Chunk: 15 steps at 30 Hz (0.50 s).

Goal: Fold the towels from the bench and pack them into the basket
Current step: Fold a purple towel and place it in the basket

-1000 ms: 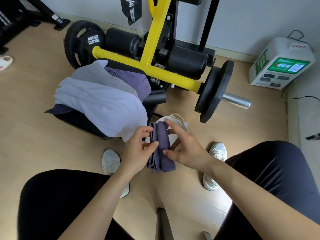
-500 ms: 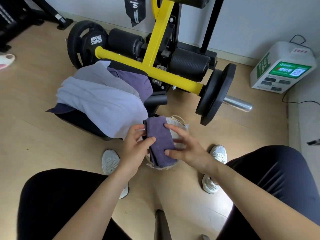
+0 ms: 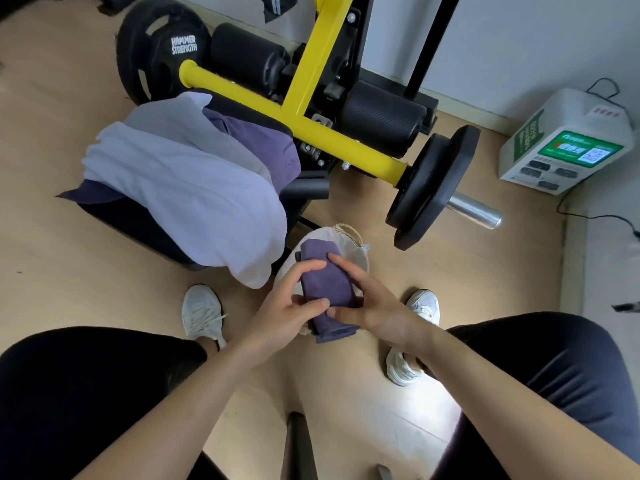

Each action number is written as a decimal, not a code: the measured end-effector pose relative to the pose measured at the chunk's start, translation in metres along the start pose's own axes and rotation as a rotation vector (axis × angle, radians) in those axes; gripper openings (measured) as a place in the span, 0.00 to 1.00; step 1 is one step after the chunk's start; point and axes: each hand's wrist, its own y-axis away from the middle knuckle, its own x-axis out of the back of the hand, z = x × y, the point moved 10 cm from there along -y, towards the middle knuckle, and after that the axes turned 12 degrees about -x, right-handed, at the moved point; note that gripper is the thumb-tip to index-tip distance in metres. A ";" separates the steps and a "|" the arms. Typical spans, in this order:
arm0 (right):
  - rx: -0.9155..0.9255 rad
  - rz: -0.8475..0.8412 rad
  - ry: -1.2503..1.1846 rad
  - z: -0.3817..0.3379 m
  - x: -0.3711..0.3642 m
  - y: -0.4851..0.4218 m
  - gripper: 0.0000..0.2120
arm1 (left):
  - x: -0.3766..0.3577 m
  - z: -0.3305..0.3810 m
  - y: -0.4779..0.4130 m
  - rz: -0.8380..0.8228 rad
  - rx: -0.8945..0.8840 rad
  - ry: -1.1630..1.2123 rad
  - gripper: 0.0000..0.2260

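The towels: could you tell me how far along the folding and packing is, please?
Done: one purple towel is folded. In hand: the left hand and right hand hold it over the basket. Left: a white towel and a second purple towel lie unfolded on the bench.

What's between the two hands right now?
Head view: the folded purple towel, held from either side by the left hand and the right hand, over the white fabric basket on the floor.
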 end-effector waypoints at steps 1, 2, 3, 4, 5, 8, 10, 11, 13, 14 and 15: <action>-0.039 -0.022 -0.016 0.006 0.003 -0.006 0.40 | 0.000 -0.008 -0.004 0.006 0.040 0.034 0.22; -0.076 -0.040 -0.008 0.013 0.008 -0.013 0.40 | 0.000 -0.015 -0.010 0.012 0.079 0.060 0.22; -0.115 -0.059 0.019 0.018 0.013 -0.021 0.41 | -0.001 -0.024 -0.017 0.010 0.110 0.067 0.22; -0.156 -0.069 0.065 0.023 0.019 -0.029 0.41 | -0.002 -0.032 -0.025 0.006 0.131 0.054 0.23; -0.203 -0.064 0.104 0.029 0.029 -0.038 0.39 | -0.003 -0.041 -0.036 0.001 0.143 0.025 0.23; -0.346 0.067 0.081 0.049 0.073 -0.067 0.31 | -0.006 -0.077 -0.072 0.022 0.156 -0.062 0.25; -0.378 0.245 0.201 0.065 0.111 -0.088 0.29 | -0.004 -0.108 -0.092 0.093 0.191 -0.136 0.27; -0.385 0.330 0.328 0.074 0.130 -0.099 0.29 | -0.002 -0.127 -0.102 0.140 0.205 -0.147 0.28; -0.388 0.396 0.553 0.089 0.150 -0.120 0.30 | -0.001 -0.162 -0.118 0.216 0.236 -0.124 0.29; -0.401 0.395 0.587 0.100 0.156 -0.131 0.32 | -0.003 -0.179 -0.125 0.232 0.252 -0.117 0.29; -0.408 0.393 0.584 0.110 0.160 -0.141 0.34 | -0.005 -0.194 -0.132 0.241 0.269 -0.106 0.29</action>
